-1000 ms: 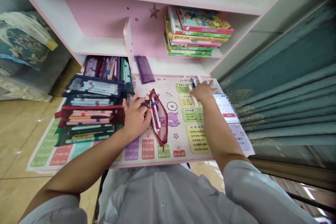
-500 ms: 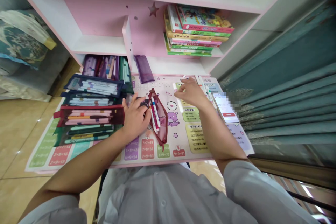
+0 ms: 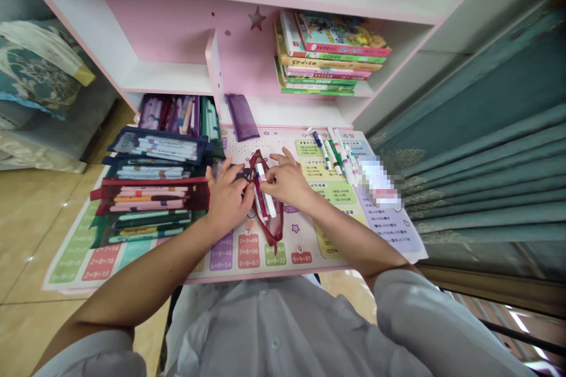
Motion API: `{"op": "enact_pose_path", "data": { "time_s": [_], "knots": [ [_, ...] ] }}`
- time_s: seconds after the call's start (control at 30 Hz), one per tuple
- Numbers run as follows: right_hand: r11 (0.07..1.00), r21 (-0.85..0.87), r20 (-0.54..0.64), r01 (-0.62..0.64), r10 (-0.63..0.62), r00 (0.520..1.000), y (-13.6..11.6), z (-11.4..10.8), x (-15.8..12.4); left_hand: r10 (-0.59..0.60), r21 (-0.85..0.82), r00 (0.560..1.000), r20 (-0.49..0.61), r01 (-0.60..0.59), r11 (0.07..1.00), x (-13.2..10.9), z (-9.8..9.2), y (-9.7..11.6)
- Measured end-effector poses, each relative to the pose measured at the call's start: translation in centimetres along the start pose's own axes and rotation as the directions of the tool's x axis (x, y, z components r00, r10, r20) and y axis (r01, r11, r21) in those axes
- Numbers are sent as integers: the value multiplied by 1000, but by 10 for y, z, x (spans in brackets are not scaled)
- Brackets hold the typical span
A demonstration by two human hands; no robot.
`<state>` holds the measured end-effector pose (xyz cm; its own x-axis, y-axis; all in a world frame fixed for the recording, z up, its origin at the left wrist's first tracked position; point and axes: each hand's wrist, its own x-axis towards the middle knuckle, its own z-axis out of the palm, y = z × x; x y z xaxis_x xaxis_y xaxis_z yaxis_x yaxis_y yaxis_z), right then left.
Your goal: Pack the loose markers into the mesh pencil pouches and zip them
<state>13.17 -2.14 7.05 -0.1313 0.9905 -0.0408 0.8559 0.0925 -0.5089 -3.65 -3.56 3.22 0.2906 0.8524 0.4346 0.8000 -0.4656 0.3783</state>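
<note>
A dark red mesh zip pouch [image 3: 275,224] lies open on the desk in front of me, with a few markers [image 3: 259,201] inside. At its left edge, my left hand [image 3: 226,195] pinches the rim between thumb and a finger, the other fingers spread. Over the pouch's opening, my right hand [image 3: 287,181] holds a white marker [image 3: 270,207] between thumb and fingers, its length lined up with the markers inside. Loose markers [image 3: 335,156], with blue, green and purple parts, lie to the right of my right hand.
Filled mesh pouches in navy [image 3: 163,146], red [image 3: 150,197] and green [image 3: 145,227] lie at left. A flat purple pouch [image 3: 242,118] rests at the back. Books [image 3: 331,62] are stacked on the shelf. A phone [image 3: 379,181] lies at right beside the curtain [image 3: 477,147].
My right hand has moved left from the loose markers to the red pouch, bringing a white marker over its opening. My left hand has stayed at the pouch's edge.
</note>
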Motion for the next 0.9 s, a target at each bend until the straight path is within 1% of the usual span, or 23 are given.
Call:
{"op": "enact_pose_path", "data": {
  "time_s": [0.17, 0.27, 0.33, 0.4, 0.43, 0.5, 0.57, 0.63, 0.7, 0.77, 0.83, 0.9],
  "knots": [
    [998, -47, 16, 37, -36, 999, -1, 7, -3, -5, -18, 1000, -2, 5, 1000, 0, 0, 0],
    [998, -17, -6, 57, -58, 998, 2, 5, -2, -3, -13, 1000, -2, 3, 1000, 0, 0, -1],
    [998, 13, -78, 69, -68, 995, 6, -1, 1, 0, -5, 1000, 1, 0, 1000, 0, 0, -1],
    [999, -3, -205, 54, -53, 977, 15, -11, 8, -1, -7, 1000, 3, 1, 1000, 0, 0, -1],
    [999, -35, -275, 26, -35, 961, 22, -17, 13, -2, -10, 1000, 4, 2, 1000, 0, 0, -1],
    [990, -114, -397, -82, 30, 918, 40, -27, 24, -1, -13, 1000, 3, 1, 1000, 0, 0, -1],
    [958, -162, -457, -235, 138, 879, 62, -36, 35, 1, -8, 1000, 1, -1, 1000, -1, 0, -2],
    [912, -189, -457, -364, 246, 855, 86, -44, 46, 3, -2, 1000, 2, -3, 1000, -1, 0, -3],
    [841, -224, -437, -492, 364, 822, 109, -49, 54, 5, 1, 1000, 4, -5, 1000, -1, 0, -3],
    [773, -256, -407, -581, 458, 790, 127, -53, 59, 7, -1, 1000, 6, -7, 1000, -1, 1, -3],
    [732, -288, -372, -618, 509, 776, 140, -54, 63, 8, -3, 1000, 6, -8, 1000, -1, 1, -3],
    [716, -322, -328, -620, 529, 782, 148, -53, 66, 10, -1, 1000, 0, -10, 1000, -1, 1, -3]
  ]
}}
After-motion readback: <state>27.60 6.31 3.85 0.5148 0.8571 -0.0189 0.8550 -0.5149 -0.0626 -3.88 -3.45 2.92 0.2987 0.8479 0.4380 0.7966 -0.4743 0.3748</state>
